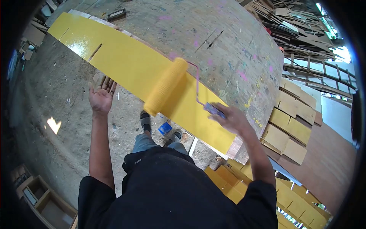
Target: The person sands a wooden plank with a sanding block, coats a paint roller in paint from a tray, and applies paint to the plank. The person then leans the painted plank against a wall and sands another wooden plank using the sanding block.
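A long yellow-painted board lies across the worktable, with narrow slots cut near its far left end and a wet shine there. My right hand is wrapped round the handle of a paint roller. Yellow paint coats the roller's sleeve, which lies crosswise over the middle of the board and reaches past its near edge. A thin bent metal frame joins sleeve and handle. Palm up, with fingers apart, my left hand is beside the board's near edge and holds nothing.
The paint-stained worktable extends behind the board. A blue container sits on the floor by my feet. Yellow slotted boards stand at the right, below piled wood scraps. A wooden drawer-like box is at lower left.
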The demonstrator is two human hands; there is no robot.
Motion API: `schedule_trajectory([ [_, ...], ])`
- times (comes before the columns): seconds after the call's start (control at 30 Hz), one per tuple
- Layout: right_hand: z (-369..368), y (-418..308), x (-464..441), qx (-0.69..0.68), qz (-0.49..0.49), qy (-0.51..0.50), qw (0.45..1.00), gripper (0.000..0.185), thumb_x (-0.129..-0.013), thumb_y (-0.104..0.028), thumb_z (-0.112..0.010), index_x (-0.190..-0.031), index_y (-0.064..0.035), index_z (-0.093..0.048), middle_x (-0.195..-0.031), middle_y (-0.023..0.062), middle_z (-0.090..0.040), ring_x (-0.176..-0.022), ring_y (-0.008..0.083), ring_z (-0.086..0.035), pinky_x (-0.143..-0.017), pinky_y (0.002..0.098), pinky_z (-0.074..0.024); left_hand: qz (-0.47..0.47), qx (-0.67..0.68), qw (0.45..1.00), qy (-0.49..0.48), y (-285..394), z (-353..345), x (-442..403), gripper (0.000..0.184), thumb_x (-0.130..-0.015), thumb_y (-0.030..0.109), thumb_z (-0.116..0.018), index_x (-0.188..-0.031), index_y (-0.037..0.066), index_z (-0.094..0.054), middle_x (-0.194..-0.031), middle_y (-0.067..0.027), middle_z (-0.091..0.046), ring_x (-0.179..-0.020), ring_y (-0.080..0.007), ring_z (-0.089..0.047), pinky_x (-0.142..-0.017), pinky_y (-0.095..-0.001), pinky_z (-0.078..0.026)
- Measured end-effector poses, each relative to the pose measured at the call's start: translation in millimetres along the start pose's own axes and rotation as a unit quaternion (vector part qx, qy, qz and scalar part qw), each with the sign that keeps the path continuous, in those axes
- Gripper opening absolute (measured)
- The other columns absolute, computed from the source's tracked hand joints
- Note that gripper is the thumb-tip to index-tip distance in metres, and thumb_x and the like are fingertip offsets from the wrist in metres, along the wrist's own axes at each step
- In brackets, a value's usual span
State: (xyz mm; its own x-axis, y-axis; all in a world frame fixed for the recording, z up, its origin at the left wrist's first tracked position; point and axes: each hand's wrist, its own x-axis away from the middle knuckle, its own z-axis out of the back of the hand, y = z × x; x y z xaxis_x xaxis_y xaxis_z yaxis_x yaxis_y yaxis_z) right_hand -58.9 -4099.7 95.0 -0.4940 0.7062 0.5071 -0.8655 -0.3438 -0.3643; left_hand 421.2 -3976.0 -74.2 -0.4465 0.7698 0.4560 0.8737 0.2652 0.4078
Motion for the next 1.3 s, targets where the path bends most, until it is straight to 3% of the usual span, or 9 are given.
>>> schedule_trajectory([
  [0.3, -8, 140, 185, 0.031, -0.088, 0.006, 0.996, 0.055, -0.091, -0.04, -0.076, -0.14, -0.0168, -0.066, -0.095, 0.0189, -0.073, -0.085, 0.0371, -0.072, -0.078, 0.0432, -0.0548, -0.074, -0.105, 0.991, 0.039, -15, -7, -5, 0.097, -0.103, 0.066, -0.05, -0.16, -0.007, -0.024, -0.16, -0.0204, -0.04, -0.148, -0.0342, -0.041, -0.126, -0.0501, -0.032],
  [0.37, -6, 161, 218, 0.02, -0.098, 0.008, 0.995, 0.054, -0.091, -0.042, -0.075, -0.14, -0.0198, -0.066, -0.095, 0.0188, -0.074, -0.086, 0.0389, -0.072, -0.077, 0.0455, -0.0559, -0.081, -0.128, 0.988, 0.04, -15, -3, -10, 0.101, -0.101, 0.068, -0.051, -0.162, -0.007, -0.021, -0.161, -0.0198, -0.039, -0.149, -0.0336, -0.041, -0.125, -0.0488, -0.032],
  [0.43, -6, 182, 247, 0.013, -0.108, 0.008, 0.994, 0.053, -0.091, -0.044, -0.073, -0.139, -0.0227, -0.066, -0.096, 0.0187, -0.074, -0.088, 0.0407, -0.072, -0.077, 0.0477, -0.0569, -0.085, -0.133, 0.987, 0.038, -15, -1, -13, 0.102, -0.101, 0.069, -0.051, -0.162, -0.007, -0.02, -0.162, -0.0198, -0.038, -0.148, -0.0336, -0.041, -0.124, -0.0486, -0.033],
  [0.5, -6, 200, 273, 0.024, -0.051, 0.072, 0.996, 0.053, -0.087, -0.04, -0.078, -0.135, -0.0203, -0.069, -0.092, 0.018, -0.075, -0.084, 0.0398, -0.072, -0.074, 0.0457, -0.0567, -0.087, -0.133, 0.987, 0.038, -14, 1, -13, 0.103, -0.1, 0.069, -0.052, -0.162, -0.007, -0.02, -0.162, -0.0199, -0.038, -0.148, -0.0336, -0.041, -0.124, -0.0483, -0.033],
  [0.63, 7, 210, 301, 0.038, -0.088, 0.044, 0.994, 0.054, -0.082, -0.034, -0.085, -0.131, -0.0177, -0.072, -0.09, 0.0167, -0.075, -0.08, 0.0388, -0.072, -0.071, 0.0433, -0.0561, -0.091, -0.132, 0.986, 0.032, -15, 1, -13, 0.104, -0.099, 0.07, -0.054, -0.16, -0.009, -0.023, -0.159, -0.0207, -0.04, -0.146, -0.034, -0.043, -0.123, -0.0484, -0.034],
  [0.8, -9, 201, 276, -0.02, -0.106, 0.083, 0.991, 0.054, -0.077, -0.026, -0.089, -0.127, -0.0145, -0.074, -0.093, 0.0164, -0.076, -0.078, 0.0349, -0.072, -0.071, 0.0397, -0.0557, -0.097, -0.126, 0.987, 0.036, -12, 12, -21, 0.103, -0.097, 0.071, -0.056, -0.156, -0.009, -0.029, -0.153, -0.0212, -0.047, -0.14, -0.0344, -0.049, -0.12, -0.0485, -0.038],
  [1.0, 5, 154, 200, -0.012, -0.087, 0.067, 0.994, 0.052, -0.08, -0.023, -0.084, -0.129, -0.0138, -0.073, -0.103, 0.0168, -0.077, -0.093, 0.0352, -0.076, -0.08, 0.0385, -0.059, -0.067, -0.102, 0.992, 0.014, -8, 13, -18, 0.096, -0.099, 0.072, -0.05, -0.154, -0.006, -0.035, -0.148, -0.02, -0.053, -0.134, -0.0328, -0.054, -0.117, -0.048, -0.041],
  [1.17, 0, 82, 83, -0.024, 0.031, 0.086, 0.996, 0.05, -0.089, -0.035, -0.081, -0.134, -0.0163, -0.07, -0.106, 0.0154, -0.078, -0.094, 0.0347, -0.076, -0.081, 0.0413, -0.0599, -0.042, -0.106, 0.993, 0.033, -3, 4, -10, 0.092, -0.101, 0.071, -0.046, -0.153, -0.004, -0.036, -0.149, -0.0187, -0.053, -0.133, -0.0311, -0.055, -0.118, -0.0469, -0.039],
  [1.3, 0, -11, 3, 0.011, 0.047, 0.077, 0.996, 0.052, -0.094, -0.048, -0.073, -0.138, -0.0206, -0.067, -0.107, 0.0158, -0.077, -0.095, 0.0377, -0.075, -0.081, 0.0455, -0.0595, -0.008, -0.101, 0.995, -0.001, 3, 25, -22, 0.088, -0.102, 0.069, -0.046, -0.151, -0.004, -0.041, -0.147, -0.0178, -0.056, -0.132, -0.0299, -0.057, -0.119, -0.0471, -0.039],
])
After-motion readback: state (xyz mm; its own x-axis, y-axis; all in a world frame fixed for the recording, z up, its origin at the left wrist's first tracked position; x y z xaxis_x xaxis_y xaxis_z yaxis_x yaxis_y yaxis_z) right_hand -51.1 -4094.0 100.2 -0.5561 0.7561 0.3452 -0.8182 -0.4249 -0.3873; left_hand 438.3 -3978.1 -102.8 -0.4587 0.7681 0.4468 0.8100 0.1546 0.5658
